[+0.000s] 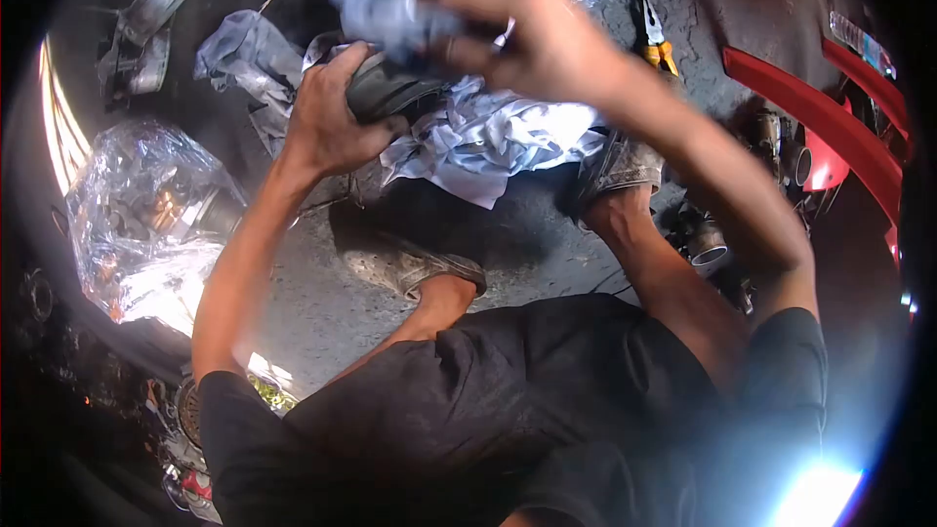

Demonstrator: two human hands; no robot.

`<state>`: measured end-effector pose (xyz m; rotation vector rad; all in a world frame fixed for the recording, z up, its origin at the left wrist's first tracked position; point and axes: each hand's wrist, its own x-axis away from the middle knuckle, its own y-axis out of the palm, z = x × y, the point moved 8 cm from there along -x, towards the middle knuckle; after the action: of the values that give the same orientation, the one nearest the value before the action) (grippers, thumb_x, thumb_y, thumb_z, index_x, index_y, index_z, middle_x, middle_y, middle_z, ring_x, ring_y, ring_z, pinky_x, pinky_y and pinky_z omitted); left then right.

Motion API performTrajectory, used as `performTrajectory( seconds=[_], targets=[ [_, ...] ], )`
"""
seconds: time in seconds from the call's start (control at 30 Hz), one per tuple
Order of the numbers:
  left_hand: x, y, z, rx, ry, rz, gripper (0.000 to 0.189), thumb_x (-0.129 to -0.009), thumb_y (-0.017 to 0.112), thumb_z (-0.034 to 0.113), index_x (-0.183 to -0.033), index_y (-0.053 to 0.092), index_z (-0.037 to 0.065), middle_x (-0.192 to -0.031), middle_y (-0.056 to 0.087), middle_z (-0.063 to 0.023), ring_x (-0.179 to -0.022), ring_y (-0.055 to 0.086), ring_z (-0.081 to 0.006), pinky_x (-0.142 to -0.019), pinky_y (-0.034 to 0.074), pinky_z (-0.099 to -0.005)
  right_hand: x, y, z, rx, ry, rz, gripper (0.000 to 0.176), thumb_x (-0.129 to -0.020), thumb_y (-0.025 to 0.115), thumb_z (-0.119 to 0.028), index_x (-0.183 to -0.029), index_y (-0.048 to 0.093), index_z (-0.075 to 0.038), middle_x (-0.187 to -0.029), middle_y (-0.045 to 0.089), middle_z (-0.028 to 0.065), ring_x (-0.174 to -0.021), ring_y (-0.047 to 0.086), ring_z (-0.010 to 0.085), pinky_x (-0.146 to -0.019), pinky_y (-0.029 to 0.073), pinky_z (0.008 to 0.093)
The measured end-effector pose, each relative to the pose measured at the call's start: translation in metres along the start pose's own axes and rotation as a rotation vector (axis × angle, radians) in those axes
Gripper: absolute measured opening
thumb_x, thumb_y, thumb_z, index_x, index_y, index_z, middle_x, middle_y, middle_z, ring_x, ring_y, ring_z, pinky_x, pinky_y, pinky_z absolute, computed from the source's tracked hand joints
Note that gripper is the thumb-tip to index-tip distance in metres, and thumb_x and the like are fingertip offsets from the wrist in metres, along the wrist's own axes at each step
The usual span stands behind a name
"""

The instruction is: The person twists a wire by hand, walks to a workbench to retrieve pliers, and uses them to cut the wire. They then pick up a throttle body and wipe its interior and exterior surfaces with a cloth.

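Note:
A dark, rounded part (383, 90) is gripped by my left hand (332, 122), its fingers wrapped round the near left side. Above and to the right, my right hand (488, 24), blurred by motion, has its fingers curled round a pale blue-grey cloth (376, 0). Beneath the part, crumpled white and bluish cloths (498, 141) lie on the floor between my feet. Another crumpled grey cloth (249, 54) is to the left of my left hand.
Pliers with yellow handles (655, 39) lie on the dark floor (322, 283). A clear plastic bag of parts (146, 215) is at the left. Red curved panels (820, 102) and metal cylinders (707, 242) are at the right. Metal parts (151, 15) sit at upper left.

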<state>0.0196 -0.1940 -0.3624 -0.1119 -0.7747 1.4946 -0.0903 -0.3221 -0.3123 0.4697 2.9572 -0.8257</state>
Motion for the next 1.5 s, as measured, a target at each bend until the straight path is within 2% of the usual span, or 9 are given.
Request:
performTrajectory(
  seconds=[0.37,0.47,0.57,0.63,0.77,1.03,1.33,1.43,1.5],
  targets=[
    [-0.014,-0.007,-0.032,0.219,-0.008,0.041,0.049,-0.061,0.071,0.024,-0.100,0.061,-0.004,-0.089,0.067,-0.0118,-0.082,0.060,-0.0192,-0.079,0.049,-0.0339,0.030,-0.027,0.032,0.074,0.089,0.137,0.026,-0.080,0.072,0.001,-0.103,0.059,0.002,-0.087,0.059,0.0164,-0.085,0.064,0.0353,-0.071,0.052,0.0405],
    [-0.015,-0.002,-0.026,0.329,-0.128,-0.018,0.047,-0.062,0.071,0.025,-0.098,0.061,-0.004,-0.089,0.066,-0.0093,-0.081,0.059,-0.0174,-0.078,0.049,-0.0335,0.006,0.009,-0.004,0.050,-0.144,0.024,0.028,-0.080,0.069,0.000,-0.105,0.058,0.001,-0.090,0.059,0.0162,-0.086,0.064,0.0373,-0.075,0.053,0.0398],
    [-0.019,-0.003,-0.027,0.336,-0.027,-0.024,0.046,-0.063,0.070,0.025,-0.098,0.061,-0.004,-0.088,0.065,-0.0083,-0.080,0.058,-0.0167,-0.077,0.049,-0.0328,0.023,0.021,0.002,0.103,-0.181,-0.031,0.025,-0.079,0.066,-0.001,-0.103,0.058,0.000,-0.088,0.057,0.0165,-0.088,0.062,0.0379,-0.075,0.053,0.0424],
    [-0.016,-0.004,-0.035,0.305,-0.033,-0.005,0.046,-0.063,0.070,0.025,-0.098,0.061,-0.003,-0.088,0.065,-0.0088,-0.081,0.059,-0.0169,-0.076,0.049,-0.0324,0.030,0.019,0.029,0.026,0.137,-0.189,0.024,-0.077,0.067,-0.001,-0.100,0.060,0.000,-0.089,0.057,0.0169,-0.086,0.063,0.0372,-0.075,0.054,0.0428],
    [-0.013,-0.003,-0.032,0.349,-0.079,0.015,0.046,-0.063,0.070,0.024,-0.098,0.061,-0.004,-0.086,0.064,-0.0096,-0.079,0.059,-0.0170,-0.075,0.049,-0.0324,0.009,-0.021,0.034,0.173,0.261,-0.101,0.023,-0.082,0.069,-0.009,-0.104,0.066,-0.002,-0.090,0.069,0.0210,-0.086,0.069,0.0350,-0.080,0.056,0.0439],
    [-0.013,-0.002,-0.035,0.335,-0.118,-0.002,0.047,-0.061,0.069,0.024,-0.096,0.060,-0.006,-0.086,0.063,-0.0120,-0.081,0.059,-0.0199,-0.077,0.048,-0.0342,0.013,0.012,0.059,0.330,0.181,-0.283,0.028,-0.090,0.069,-0.028,-0.093,0.062,0.000,-0.086,0.063,0.0196,-0.088,0.063,0.0405,-0.078,0.050,0.0478],
    [-0.006,-0.009,-0.057,0.342,-0.128,0.224,0.044,-0.064,0.068,0.022,-0.097,0.060,-0.005,-0.090,0.064,-0.0094,-0.082,0.058,-0.0194,-0.076,0.048,-0.0334,0.003,0.014,0.034,0.240,0.028,-0.127,0.025,-0.088,0.068,-0.019,-0.102,0.062,0.001,-0.100,0.063,0.0185,-0.095,0.063,0.0387,-0.083,0.051,0.0456],
    [-0.011,0.001,-0.039,0.379,-0.147,-0.026,0.045,-0.064,0.068,0.022,-0.099,0.060,-0.006,-0.091,0.066,-0.0102,-0.084,0.060,-0.0197,-0.078,0.049,-0.0333,0.001,0.008,0.036,0.335,0.092,-0.286,0.023,-0.084,0.068,-0.011,-0.103,0.063,0.000,-0.101,0.063,0.0180,-0.094,0.064,0.0375,-0.083,0.051,0.0457],
    [-0.010,-0.006,-0.032,0.290,-0.095,0.072,0.045,-0.064,0.067,0.020,-0.100,0.060,-0.006,-0.089,0.066,-0.0091,-0.082,0.059,-0.0184,-0.078,0.049,-0.0330,-0.007,0.000,0.004,0.137,-0.115,-0.054,0.024,-0.082,0.069,-0.007,-0.104,0.063,0.001,-0.099,0.062,0.0177,-0.093,0.064,0.0381,-0.083,0.051,0.0468]
  ],
)
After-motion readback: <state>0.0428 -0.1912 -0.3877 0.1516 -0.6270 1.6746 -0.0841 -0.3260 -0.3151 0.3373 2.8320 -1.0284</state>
